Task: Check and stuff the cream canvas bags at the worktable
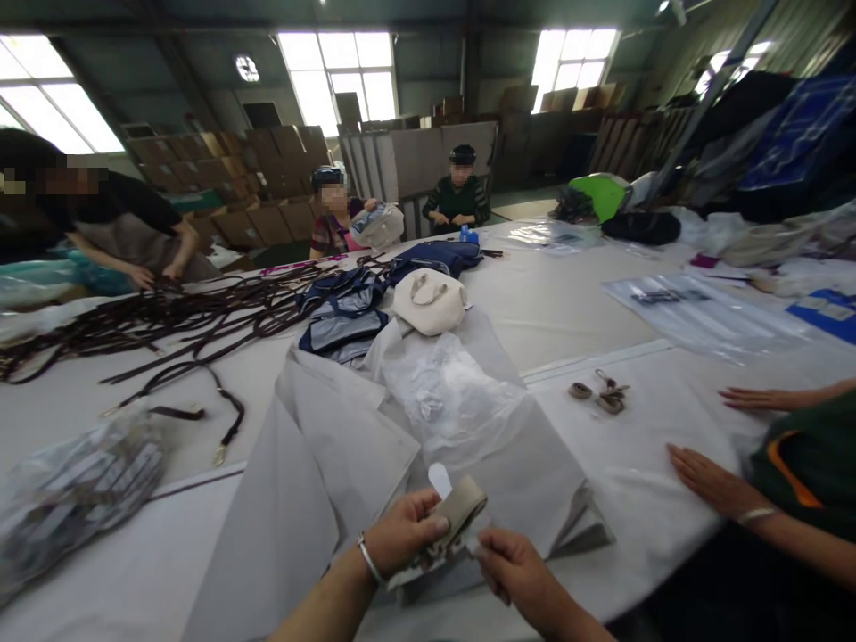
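My left hand [401,535], with a bangle on the wrist, is closed around a folded beige strap [460,513] near the table's front edge. My right hand [514,571] pinches the strap's lower end and a bit of clear wrapping. A small white oval tag [440,479] sticks up behind the strap. Both hands hover over a stack of grey fabric dust bags [321,473]. Crumpled clear plastic [448,401] lies on the bags just beyond my hands.
A cream handbag [430,301] and navy bags [348,312] sit mid-table, dark brown straps [167,330] spread left. A packet bag [73,490] lies front left. Another person's hands [712,481] rest flat at right near coiled straps [598,392]. Three more people work at the far side.
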Demonstrator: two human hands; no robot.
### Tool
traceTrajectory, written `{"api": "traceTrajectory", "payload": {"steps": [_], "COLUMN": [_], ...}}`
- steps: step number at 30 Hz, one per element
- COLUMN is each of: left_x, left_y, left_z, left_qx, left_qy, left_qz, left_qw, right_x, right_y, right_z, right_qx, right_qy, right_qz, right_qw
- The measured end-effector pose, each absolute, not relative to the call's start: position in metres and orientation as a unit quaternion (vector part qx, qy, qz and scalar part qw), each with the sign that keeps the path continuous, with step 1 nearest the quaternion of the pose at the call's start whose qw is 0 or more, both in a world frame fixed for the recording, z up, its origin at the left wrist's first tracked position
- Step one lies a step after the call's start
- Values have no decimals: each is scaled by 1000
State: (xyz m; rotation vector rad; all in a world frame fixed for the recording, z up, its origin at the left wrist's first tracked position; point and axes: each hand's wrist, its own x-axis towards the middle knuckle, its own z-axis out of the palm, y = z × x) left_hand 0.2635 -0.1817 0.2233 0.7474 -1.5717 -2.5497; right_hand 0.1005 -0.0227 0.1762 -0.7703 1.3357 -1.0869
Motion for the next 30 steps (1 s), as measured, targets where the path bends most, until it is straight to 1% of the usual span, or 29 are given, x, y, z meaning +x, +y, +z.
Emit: {"api": "traceTrajectory", "payload": {"steps": [3,6,9,11,12,14,17,19,22,26,27,30], "left_x": [272,275,272,266,263,257,251,249,249,249,250,252], "left_y": [-187,-190,-188,-183,-181,-175,-169,-167,-167,-163,-161,-156], "left_z": [223,225,227,227,228,228,228,227,226,229,230,228], "left_qx": [295,353,386,404,410,418,424,420,409,396,386,343], "left_qy": [-550,-619,-665,-694,-712,-746,-783,-792,-810,-835,-847,-886], "left_qz": [-780,-701,-639,-595,-569,-516,-454,-441,-420,-382,-367,-309], "left_qw": [43,7,11,31,40,46,40,33,22,6,-4,-42], "right_x": [103,100,98,99,100,102,103,102,101,105,106,106], "right_y": [-16,-13,-17,-22,-25,-33,-45,-51,-59,-70,-72,-76], "right_z": [177,181,192,204,210,220,228,230,228,217,215,215], "right_qx": [-352,-373,-434,-481,-494,-494,-450,-429,-410,-329,-345,-466], "right_qy": [592,619,646,638,626,600,577,558,563,650,668,697], "right_qz": [-413,-390,-413,-453,-475,-506,-519,-526,-527,-491,-471,-397], "right_qw": [595,570,474,395,371,374,442,477,487,478,462,373]}}
